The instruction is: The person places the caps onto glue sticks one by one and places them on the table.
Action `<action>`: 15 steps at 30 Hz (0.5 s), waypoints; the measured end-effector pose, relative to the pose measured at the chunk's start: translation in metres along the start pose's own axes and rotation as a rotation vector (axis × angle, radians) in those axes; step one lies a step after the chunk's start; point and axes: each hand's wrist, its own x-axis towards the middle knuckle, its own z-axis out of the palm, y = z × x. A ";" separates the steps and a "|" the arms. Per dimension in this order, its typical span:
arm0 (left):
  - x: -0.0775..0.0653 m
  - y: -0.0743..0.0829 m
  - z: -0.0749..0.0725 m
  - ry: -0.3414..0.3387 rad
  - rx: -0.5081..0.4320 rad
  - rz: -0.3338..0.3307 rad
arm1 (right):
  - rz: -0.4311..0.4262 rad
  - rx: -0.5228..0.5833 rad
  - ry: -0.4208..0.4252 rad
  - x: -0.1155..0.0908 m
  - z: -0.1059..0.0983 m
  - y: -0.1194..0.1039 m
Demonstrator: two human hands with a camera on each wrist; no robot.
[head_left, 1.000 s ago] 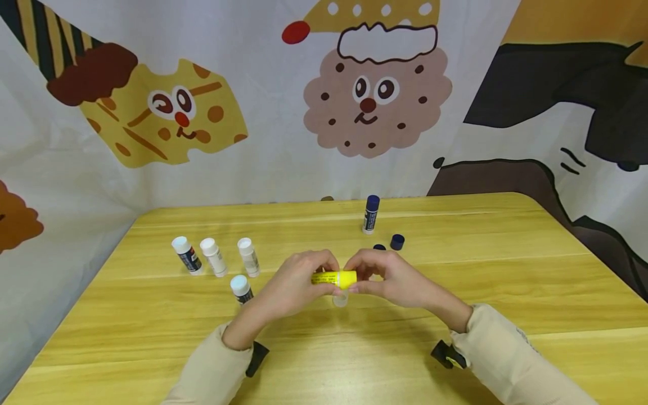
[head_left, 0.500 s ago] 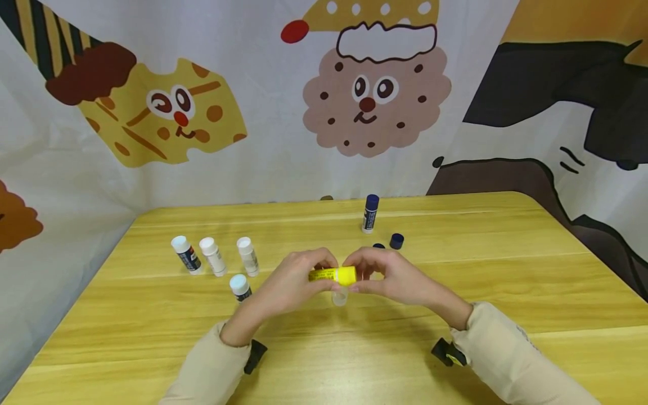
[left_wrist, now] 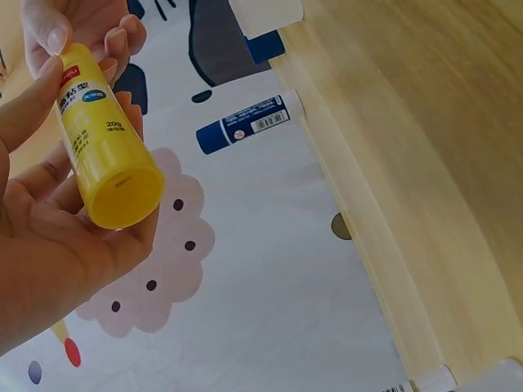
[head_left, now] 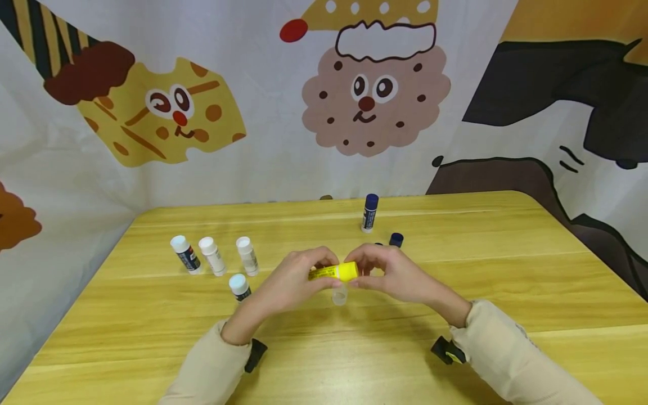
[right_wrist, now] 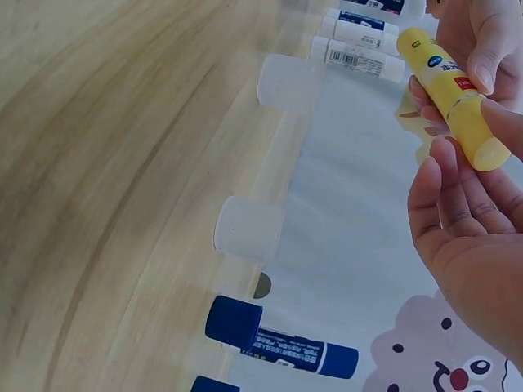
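Note:
In the head view, a yellow glue stick (head_left: 331,273) is held nearly level above the table, its right end tipped slightly up. My left hand (head_left: 296,278) grips the left part of its body. The thumb and fingers of my right hand (head_left: 392,273) pinch its right end. Seen from the left wrist, the glue stick (left_wrist: 110,155) shows printed text and its round near end. From the right wrist, a seam separates the printed body of the glue stick (right_wrist: 449,90) from the plain yellow end at my right thumb. Below stands a translucent cap (head_left: 340,296), partly hidden by the hands.
Several white-capped glue sticks stand at left, including a white one (head_left: 212,257) and one behind my left wrist (head_left: 240,287). A blue-capped glue stick (head_left: 370,214) stands at the back, near a loose dark blue cap (head_left: 396,240). The right wrist view shows another translucent cap (right_wrist: 290,82).
The right end of the yellow glue stick has tilted up a little, with the right hand slightly higher. More of the translucent cap below shows. Both hands keep their hold.

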 end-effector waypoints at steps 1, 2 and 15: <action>0.000 0.000 0.000 0.000 0.001 -0.003 | 0.000 0.008 0.002 0.000 0.000 0.000; 0.000 0.000 0.000 -0.001 0.003 -0.005 | -0.002 0.013 0.004 0.000 0.000 0.000; 0.001 0.004 -0.003 0.072 0.038 -0.015 | 0.038 0.065 0.027 -0.002 -0.011 0.001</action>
